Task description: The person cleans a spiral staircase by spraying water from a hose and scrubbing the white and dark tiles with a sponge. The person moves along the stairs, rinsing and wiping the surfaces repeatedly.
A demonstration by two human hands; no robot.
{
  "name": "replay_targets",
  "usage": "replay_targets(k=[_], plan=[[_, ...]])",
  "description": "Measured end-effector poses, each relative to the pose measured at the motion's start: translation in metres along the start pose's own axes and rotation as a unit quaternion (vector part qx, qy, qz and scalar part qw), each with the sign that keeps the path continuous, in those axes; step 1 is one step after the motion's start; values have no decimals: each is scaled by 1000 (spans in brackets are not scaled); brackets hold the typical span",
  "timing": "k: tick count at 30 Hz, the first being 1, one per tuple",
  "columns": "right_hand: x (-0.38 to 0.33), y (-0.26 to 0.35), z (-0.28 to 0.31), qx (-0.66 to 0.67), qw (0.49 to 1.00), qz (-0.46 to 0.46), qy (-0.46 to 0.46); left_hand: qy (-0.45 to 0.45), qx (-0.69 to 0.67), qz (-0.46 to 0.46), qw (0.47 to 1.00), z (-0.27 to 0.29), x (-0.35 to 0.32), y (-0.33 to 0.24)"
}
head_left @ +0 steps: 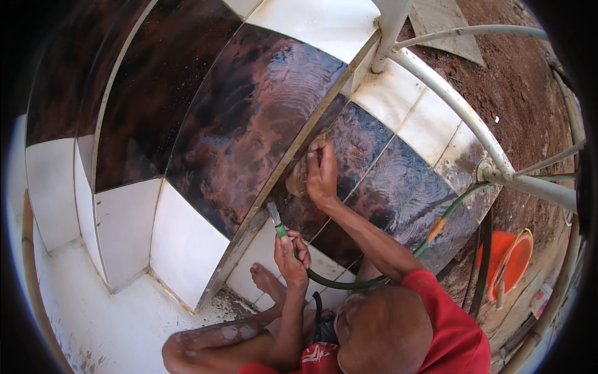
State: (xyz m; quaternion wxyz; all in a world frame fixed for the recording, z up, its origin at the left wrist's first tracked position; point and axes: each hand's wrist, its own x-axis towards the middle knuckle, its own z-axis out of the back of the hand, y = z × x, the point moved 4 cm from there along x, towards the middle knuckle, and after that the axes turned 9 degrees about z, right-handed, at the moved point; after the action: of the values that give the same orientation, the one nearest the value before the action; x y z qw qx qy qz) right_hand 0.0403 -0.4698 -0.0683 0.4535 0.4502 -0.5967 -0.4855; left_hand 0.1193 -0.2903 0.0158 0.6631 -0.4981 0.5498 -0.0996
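Note:
Neither of my own hands is in view. Below me a person in a red shirt point(445, 330) sits on the white tiled step point(124, 324), bare foot point(266, 280) forward. That person's right hand point(322, 173) presses a tan cloth point(298, 177) against the wet, dark glossy tiles point(249, 118) of the stair riser. Their left hand point(291, 252) grips the end of a green hose point(349, 283), whose nozzle point(275, 215) points at the edge of the tile.
A white metal railing point(461, 106) curves along the right side, with reddish soil point(517, 81) beyond it. An orange bucket point(511, 262) stands at the lower right. The hose runs right under the railing. White tiles point(180, 243) frame the dark ones.

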Motion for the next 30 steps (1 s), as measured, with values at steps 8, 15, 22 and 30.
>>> replay_targets(k=[8,15,22,30], plan=[[-40,76,-23,46,952,192,233,-64,-29,26,997,20,-12,13],[0,55,2,-87,973,197,86,-64,-53,18,996,39,-15,24],[-146,-26,-48,-133,835,222,486,-145,-174,107,968,73,-9,57],[-101,-33,-10,-321,718,395,474,-152,-229,168,947,72,-7,60]])
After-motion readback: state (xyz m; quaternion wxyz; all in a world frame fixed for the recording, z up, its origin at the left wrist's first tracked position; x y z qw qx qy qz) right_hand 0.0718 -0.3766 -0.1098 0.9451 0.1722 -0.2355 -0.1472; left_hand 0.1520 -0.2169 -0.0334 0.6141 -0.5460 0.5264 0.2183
